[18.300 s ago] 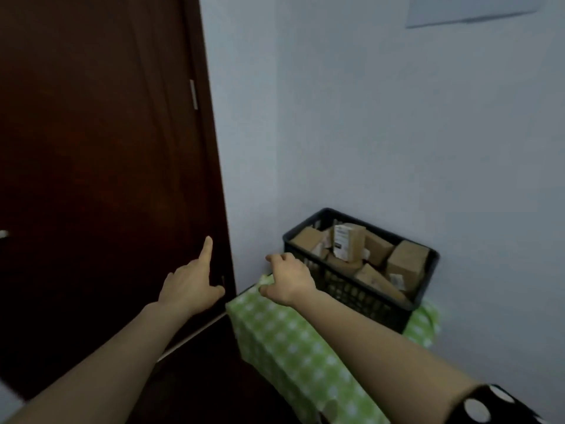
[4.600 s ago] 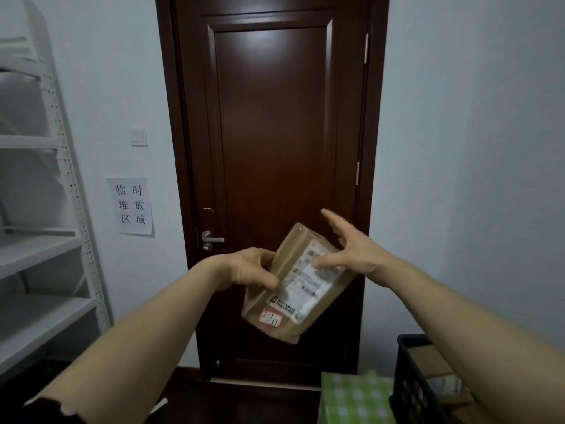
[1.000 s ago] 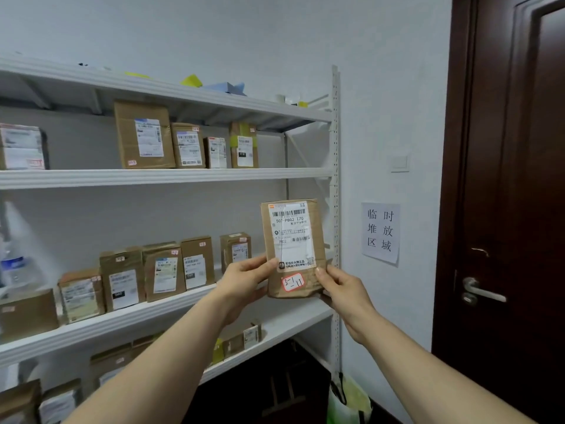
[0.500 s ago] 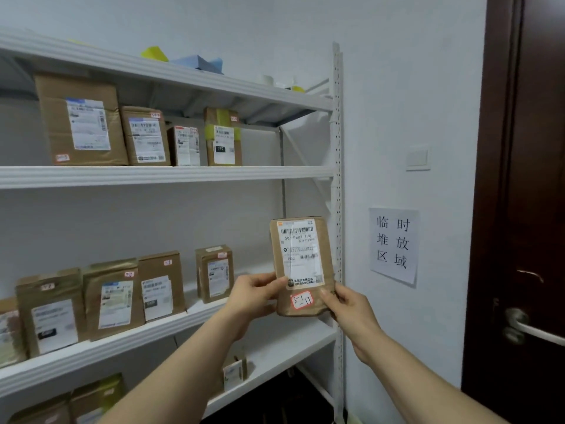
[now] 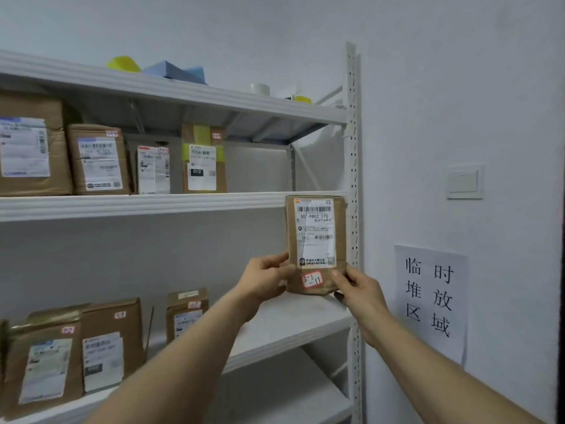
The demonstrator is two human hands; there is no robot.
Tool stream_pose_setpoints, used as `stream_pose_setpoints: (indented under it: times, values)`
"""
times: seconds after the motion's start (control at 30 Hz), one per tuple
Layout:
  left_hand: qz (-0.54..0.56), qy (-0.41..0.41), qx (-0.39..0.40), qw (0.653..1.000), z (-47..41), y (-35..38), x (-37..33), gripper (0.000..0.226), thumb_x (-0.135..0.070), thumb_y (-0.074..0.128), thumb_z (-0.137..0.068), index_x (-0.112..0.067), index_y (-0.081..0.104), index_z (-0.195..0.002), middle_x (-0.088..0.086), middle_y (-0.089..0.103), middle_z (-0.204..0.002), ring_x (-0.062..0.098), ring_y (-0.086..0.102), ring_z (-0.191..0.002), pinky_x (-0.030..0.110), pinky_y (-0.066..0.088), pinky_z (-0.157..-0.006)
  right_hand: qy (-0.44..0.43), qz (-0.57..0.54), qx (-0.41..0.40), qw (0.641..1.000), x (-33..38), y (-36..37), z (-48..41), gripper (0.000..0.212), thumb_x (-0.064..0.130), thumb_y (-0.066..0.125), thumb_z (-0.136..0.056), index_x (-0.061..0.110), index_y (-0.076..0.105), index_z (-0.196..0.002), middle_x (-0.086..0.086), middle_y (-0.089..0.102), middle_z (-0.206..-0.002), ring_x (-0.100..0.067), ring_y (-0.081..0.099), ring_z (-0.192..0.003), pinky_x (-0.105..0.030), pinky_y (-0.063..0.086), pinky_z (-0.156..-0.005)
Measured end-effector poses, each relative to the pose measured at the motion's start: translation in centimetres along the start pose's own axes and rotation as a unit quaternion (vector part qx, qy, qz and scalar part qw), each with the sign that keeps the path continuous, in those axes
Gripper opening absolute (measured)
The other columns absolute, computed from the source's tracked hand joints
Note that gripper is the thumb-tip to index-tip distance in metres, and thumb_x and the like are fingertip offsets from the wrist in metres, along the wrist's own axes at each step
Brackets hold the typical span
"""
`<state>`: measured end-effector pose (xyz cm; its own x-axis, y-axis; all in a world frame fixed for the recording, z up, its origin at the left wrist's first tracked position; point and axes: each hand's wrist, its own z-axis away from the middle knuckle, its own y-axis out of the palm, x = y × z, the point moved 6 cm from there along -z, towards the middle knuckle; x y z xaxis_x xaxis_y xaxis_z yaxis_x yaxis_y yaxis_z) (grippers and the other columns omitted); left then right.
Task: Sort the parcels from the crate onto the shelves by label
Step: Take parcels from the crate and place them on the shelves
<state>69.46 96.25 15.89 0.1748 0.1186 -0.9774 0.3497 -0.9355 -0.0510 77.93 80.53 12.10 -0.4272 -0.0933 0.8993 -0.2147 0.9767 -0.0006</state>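
Labelled boxes [image 5: 97,160] line the white shelves [image 5: 146,206] at left. Your left hand [image 5: 264,281] pinches the upright brown parcel [image 5: 316,240] by its lower left edge. Your right hand [image 5: 357,290] adds its grip at the lower right corner, beside the rack's post [image 5: 353,179].

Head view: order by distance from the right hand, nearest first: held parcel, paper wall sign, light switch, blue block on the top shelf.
1. held parcel: pinched by the right hand at its lower right corner.
2. paper wall sign: just right of the hand.
3. light switch: higher, up and to the right.
4. blue block: on the top shelf, far up and to the left.
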Motion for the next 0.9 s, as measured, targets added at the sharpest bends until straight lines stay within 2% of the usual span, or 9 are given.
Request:
stream_pose_setpoints:
  times: [0.1, 0.13, 0.27, 0.4, 0.53, 0.63, 0.7, 0.8, 0.9]
  values:
    - [-0.018, 0.018, -0.011, 1.0, -4.2, 0.1, -0.9, 0.037, -0.009, 0.059, -0.092, -0.013, 0.059, -0.129, 0.007, 0.067, -0.118, 0.015, 0.061, -0.096, 0.023, 0.049, -0.072, -0.002, -0.03, 0.015, 0.999, 0.4, 0.3, -4.0, 0.019, 0.011, 0.049, -0.098, 0.016, 0.065, -0.107, 0.005, 0.068, -0.09, -0.007, 0.064, -0.083, -0.014, 0.052, -0.061]
    - [-0.019, 0.026, -0.012, 0.999, -5.6, 0.1, -1.2, 0.036, -0.009, 0.058, -0.092, -0.014, 0.059, -0.128, 0.007, 0.067, -0.118, 0.015, 0.061, -0.097, 0.023, 0.049, -0.072, -0.004, -0.034, 0.013, 0.999, 0.5, 0.4, -5.3, 0.019, 0.011, 0.049, -0.099, 0.018, 0.065, -0.108, 0.007, 0.067, -0.089, -0.005, 0.063, -0.083, -0.011, 0.05, -0.059]
    - [-0.014, 0.075, -0.012, 0.997, -10.2, 0.6, -3.0, 0.031, -0.005, 0.055, -0.093, -0.02, 0.062, -0.12, 0.002, 0.07, -0.105, 0.013, 0.063, -0.091, 0.027, 0.05, -0.08, -0.058, 0.001, -0.008, 0.998, 1.5, 0.8, -10.3, 0.018, 0.015, 0.049, -0.099, 0.021, 0.064, -0.106, 0.012, 0.065, -0.089, -0.011, 0.061, -0.091, -0.028, 0.051, -0.086]
    - [-0.005, 0.14, -0.003, 0.99, -15.0, 0.9, -6.5, 0.03, -0.001, 0.052, -0.094, -0.028, 0.064, -0.102, -0.012, 0.071, -0.081, 0.003, 0.064, -0.076, 0.019, 0.05, -0.07, -0.129, 0.009, -0.035, 0.991, 4.1, 1.2, -15.7, 0.015, 0.015, 0.052, -0.097, 0.019, 0.064, -0.105, 0.005, 0.067, -0.092, -0.013, 0.061, -0.089, -0.024, 0.048, -0.081]
    - [-0.014, 0.202, -0.011, 0.979, -19.5, 1.2, -9.8, 0.029, 0.001, 0.056, -0.091, -0.023, 0.066, -0.103, -0.015, 0.07, -0.07, -0.005, 0.065, -0.06, 0.013, 0.052, -0.064, -0.178, 0.004, -0.052, 0.983, 5.9, 1.3, -20.9, 0.024, 0.018, 0.066, -0.088, 0.018, 0.064, -0.112, 0.005, 0.07, -0.103, -0.009, 0.064, -0.096, -0.027, 0.051, -0.089]
    - [-0.048, 0.251, -0.021, 0.967, -22.2, 1.5, -11.6, 0.034, 0.007, 0.057, -0.088, -0.02, 0.067, -0.106, -0.008, 0.072, -0.073, -0.002, 0.066, -0.062, 0.012, 0.054, -0.069, -0.192, 0.018, -0.065, 0.979, 6.3, 1.7, -25.0, 0.031, 0.015, 0.07, -0.084, 0.017, 0.063, -0.114, 0.004, 0.07, -0.104, -0.013, 0.065, -0.098, -0.033, 0.051, -0.091]
    - [-0.075, 0.269, -0.043, 0.959, -24.3, 1.5, -12.4, 0.034, 0.009, 0.058, -0.087, -0.016, 0.068, -0.108, -0.001, 0.071, -0.083, -0.003, 0.066, -0.061, 0.012, 0.054, -0.068, -0.205, 0.03, -0.061, 0.976, 6.5, 2.0, -27.7, 0.032, 0.012, 0.069, -0.084, 0.014, 0.061, -0.115, 0.005, 0.068, -0.102, -0.013, 0.063, -0.097, -0.028, 0.05, -0.088]
    - [-0.122, 0.275, -0.083, 0.95, -28.4, 1.2, -12.7, 0.03, 0.0, 0.065, -0.085, -0.013, 0.071, -0.111, -0.003, 0.073, -0.09, 0.007, 0.069, -0.079, 0.026, 0.056, -0.084, -0.229, 0.06, -0.047, 0.971, 6.6, 2.3, -31.6, 0.034, 0.01, 0.067, -0.086, 0.014, 0.058, -0.119, 0.006, 0.062, -0.099, -0.01, 0.058, -0.092, -0.013, 0.044, -0.072]
    - [-0.163, 0.274, -0.121, 0.94, -32.3, 1.5, -12.5, 0.032, -0.009, 0.071, -0.082, -0.018, 0.07, -0.113, -0.002, 0.074, -0.092, 0.014, 0.069, -0.09, 0.036, 0.054, -0.092, -0.235, 0.077, -0.032, 0.968, 5.7, 2.8, -36.2, 0.044, 0.008, 0.064, -0.088, 0.015, 0.05, -0.13, 0.002, 0.064, -0.11, -0.014, 0.061, -0.103, -0.019, 0.047, -0.081]
